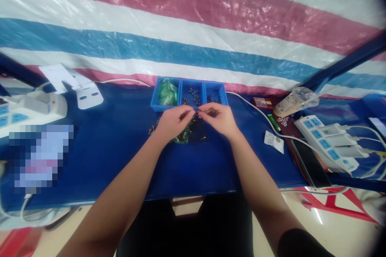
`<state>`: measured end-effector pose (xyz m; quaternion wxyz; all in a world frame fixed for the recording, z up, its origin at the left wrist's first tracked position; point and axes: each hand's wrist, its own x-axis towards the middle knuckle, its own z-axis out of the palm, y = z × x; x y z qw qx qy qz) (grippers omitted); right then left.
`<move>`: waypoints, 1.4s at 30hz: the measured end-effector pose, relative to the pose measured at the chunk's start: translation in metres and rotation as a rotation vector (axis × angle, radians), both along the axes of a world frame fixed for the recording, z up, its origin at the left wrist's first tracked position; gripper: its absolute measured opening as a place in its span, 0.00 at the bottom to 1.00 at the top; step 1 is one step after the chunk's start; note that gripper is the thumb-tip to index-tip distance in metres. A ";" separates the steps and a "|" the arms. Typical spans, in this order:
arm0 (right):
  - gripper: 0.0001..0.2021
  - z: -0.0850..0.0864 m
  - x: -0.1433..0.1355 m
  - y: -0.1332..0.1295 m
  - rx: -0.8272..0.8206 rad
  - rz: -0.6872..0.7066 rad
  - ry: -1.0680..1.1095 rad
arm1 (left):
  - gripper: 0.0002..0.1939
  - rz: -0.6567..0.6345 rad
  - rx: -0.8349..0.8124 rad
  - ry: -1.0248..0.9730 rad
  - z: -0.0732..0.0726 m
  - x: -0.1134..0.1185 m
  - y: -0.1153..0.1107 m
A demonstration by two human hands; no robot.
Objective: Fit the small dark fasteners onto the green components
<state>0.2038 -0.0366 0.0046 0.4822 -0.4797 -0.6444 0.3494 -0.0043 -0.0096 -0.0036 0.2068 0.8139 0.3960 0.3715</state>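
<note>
My left hand (176, 121) and my right hand (219, 117) meet fingertip to fingertip over the blue table, just in front of three blue bins. Both are pinched closed around something too small to name. Beneath them lies a scatter of small metal parts (202, 137), some on a piece of green plastic (181, 138). The left bin (154, 100) holds a green plastic bag (168, 93). Small screw-like parts (196, 97) lie in the middle bin (183, 88), and small dark pieces (213, 98) in the right bin (223, 91).
To the left are a white power strip (21, 116), a white stand (89, 95) and a pixelated device (44, 156). On the right stand a plastic cup (291, 103), a small packet (274, 141), a dark phone (312, 164) and another power strip (327, 142). A white cable (259, 111) crosses there.
</note>
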 end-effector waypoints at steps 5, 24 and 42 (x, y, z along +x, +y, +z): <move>0.10 -0.002 0.000 0.000 -0.002 -0.024 0.011 | 0.12 0.011 0.012 -0.027 -0.001 0.000 0.000; 0.10 -0.001 -0.003 0.000 0.004 -0.012 0.045 | 0.12 0.013 0.016 -0.018 0.002 -0.001 0.000; 0.13 0.002 -0.004 -0.001 -0.010 -0.041 -0.007 | 0.11 0.043 0.037 -0.034 0.000 0.000 -0.001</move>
